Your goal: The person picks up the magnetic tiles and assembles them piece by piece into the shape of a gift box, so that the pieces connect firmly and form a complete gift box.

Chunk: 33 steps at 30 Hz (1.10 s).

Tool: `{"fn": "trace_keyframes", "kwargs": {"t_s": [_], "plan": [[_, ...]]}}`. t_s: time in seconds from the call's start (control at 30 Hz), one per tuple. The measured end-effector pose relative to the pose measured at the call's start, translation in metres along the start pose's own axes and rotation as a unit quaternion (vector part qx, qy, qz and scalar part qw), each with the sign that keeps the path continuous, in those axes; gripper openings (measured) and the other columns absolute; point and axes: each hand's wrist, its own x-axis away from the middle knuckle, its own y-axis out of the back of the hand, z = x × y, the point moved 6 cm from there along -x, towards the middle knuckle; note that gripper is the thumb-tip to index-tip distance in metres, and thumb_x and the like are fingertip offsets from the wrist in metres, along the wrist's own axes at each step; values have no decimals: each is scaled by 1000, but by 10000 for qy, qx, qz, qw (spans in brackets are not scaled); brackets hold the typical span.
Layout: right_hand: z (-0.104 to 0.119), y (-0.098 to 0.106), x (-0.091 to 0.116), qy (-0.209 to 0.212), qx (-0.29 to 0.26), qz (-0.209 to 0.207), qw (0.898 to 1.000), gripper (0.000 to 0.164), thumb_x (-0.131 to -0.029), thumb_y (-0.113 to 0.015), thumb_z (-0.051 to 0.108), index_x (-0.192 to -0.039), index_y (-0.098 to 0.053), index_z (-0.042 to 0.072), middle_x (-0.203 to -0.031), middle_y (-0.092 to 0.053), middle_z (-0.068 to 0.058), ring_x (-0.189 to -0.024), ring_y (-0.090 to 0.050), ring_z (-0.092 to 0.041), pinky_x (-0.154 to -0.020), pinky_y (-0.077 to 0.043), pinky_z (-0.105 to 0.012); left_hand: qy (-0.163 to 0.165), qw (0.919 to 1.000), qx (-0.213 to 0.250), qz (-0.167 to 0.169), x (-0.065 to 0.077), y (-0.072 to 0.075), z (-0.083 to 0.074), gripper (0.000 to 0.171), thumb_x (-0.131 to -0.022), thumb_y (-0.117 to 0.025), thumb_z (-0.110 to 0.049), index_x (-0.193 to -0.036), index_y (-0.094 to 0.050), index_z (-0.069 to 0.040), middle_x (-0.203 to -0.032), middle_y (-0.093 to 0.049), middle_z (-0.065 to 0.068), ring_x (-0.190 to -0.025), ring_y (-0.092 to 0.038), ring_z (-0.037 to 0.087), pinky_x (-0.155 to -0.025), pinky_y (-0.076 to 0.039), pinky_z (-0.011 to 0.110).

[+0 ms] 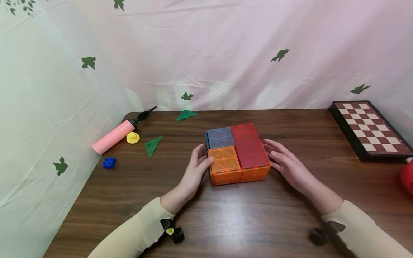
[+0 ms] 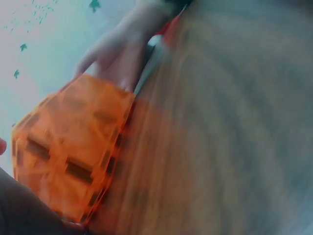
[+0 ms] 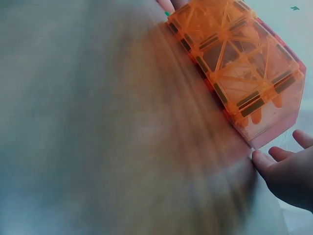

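A low box of translucent magnetic tiles (image 1: 250, 145) sits on the wooden table, red, blue and orange on top with orange along the front. My left hand (image 1: 190, 175) is at its left side, the thumb touching the orange top edge and the fingers beside the wall. To the right, my right hand (image 1: 290, 168) has loosely bent fingers beside the red and orange wall. The right wrist view shows the right fingertips (image 3: 261, 159) by the lower corner, not wrapped round it. Orange front tiles (image 2: 73, 132) fill part of the left wrist view.
Two green triangular tiles (image 1: 153, 146) lie left of the box. Farther left are a yellow rubber duck (image 1: 132, 138), a pink hand pump (image 1: 113, 137) and a blue building brick (image 1: 109, 163). A chessboard (image 1: 371, 125) stands at the back right, near a red object (image 1: 408, 176).
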Motion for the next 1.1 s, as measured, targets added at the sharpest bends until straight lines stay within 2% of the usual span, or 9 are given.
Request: {"fn": "trace_keyframes", "kwargs": {"t_s": [0.13, 0.53, 0.6, 0.67, 0.73, 0.8, 0.93, 1.03, 1.1], "plan": [[0, -8, -10, -19, -77, 160, 9998, 60, -111, -40, 24, -165, -15, 16, -168, -9, -18, -138, -40, -11, -105, -42, -21, -164, 9992, -79, 353, 0, -6, 1, 70, -102, -58, -13, -160, -20, -6, -164, -22, 19, -149, -28, 35, -118, -28, 52], [1, -6, -2, -166, 69, -130, 9998, 67, -107, -49, 18, -165, -15, 21, -166, -10, -18, -135, -40, -16, -101, -46, -21, 102, 9935, -425, 1047, -28, -2, 2, 69, -103, -58, -22, -162, -23, -12, -164, -27, 15, -147, -33, 32, -116, -33, 50], [1, -5, -3, -155, 77, -133, 9998, 66, -108, -49, 19, -165, -15, 20, -166, -10, -19, -134, -41, -16, -101, -46, -21, -9, 9911, -900, 977, -31, 8, -2, 64, -104, -57, -24, -159, -30, -9, -161, -33, 16, -145, -37, 32, -115, -34, 49], [1, -2, -2, -141, 64, -125, 9998, 64, -109, -47, 20, -165, -15, 19, -166, -10, -19, -133, -43, -13, -100, -46, -21, -284, 9814, -1746, 746, -37, 25, -9, 58, -104, -58, -28, -154, -40, -7, -156, -42, 18, -141, -43, 32, -114, -36, 49], [0, -1, -2, -129, 0, -105, 9999, 62, -110, -44, 21, -165, -15, 17, -165, -11, -20, -132, -45, -11, -101, -46, -21, -553, 9556, -2881, 290, -43, 52, -19, 52, -103, -60, -30, -148, -49, -6, -149, -51, 18, -136, -48, 33, -112, -38, 49], [-1, 0, -2, -126, -36, -65, 9999, 61, -110, -42, 23, -165, -15, 16, -165, -12, -20, -131, -46, -10, -101, -46, -21, -621, 9145, -3991, -238, -48, 83, -28, 50, -102, -61, -32, -144, -54, -4, -145, -54, 20, -134, -50, 36, -110, -38, 52], [-3, 0, -2, -87, -92, 22, 9999, 59, -111, -40, 24, -164, -16, 15, -164, -14, -20, -132, -46, -10, -102, -45, -21, -155, 8447, -5290, -806, -48, 136, -34, 52, -102, -57, -27, -140, -53, 8, -141, -52, 30, -131, -48, 46, -109, -38, 57], [-2, 0, -3, -74, -87, 52, 9999, 59, -111, -39, 24, -164, -16, 15, -164, -14, -20, -132, -46, -10, -102, -45, -21, 147, 8043, -5888, -788, -43, 151, -30, 51, -101, -56, -22, -134, -55, 17, -138, -53, 36, -128, -50, 51, -108, -39, 58], [-1, 0, -3, -90, -72, 42, 9999, 59, -111, -39, 24, -164, -16, 15, -164, -13, -20, -131, -46, -10, -102, -45, -21, 153, 7854, -6158, -607, -42, 149, -27, 50, -100, -57, -21, -129, -57, 19, -136, -53, 37, -127, -50, 51, -107, -40, 58]]}}
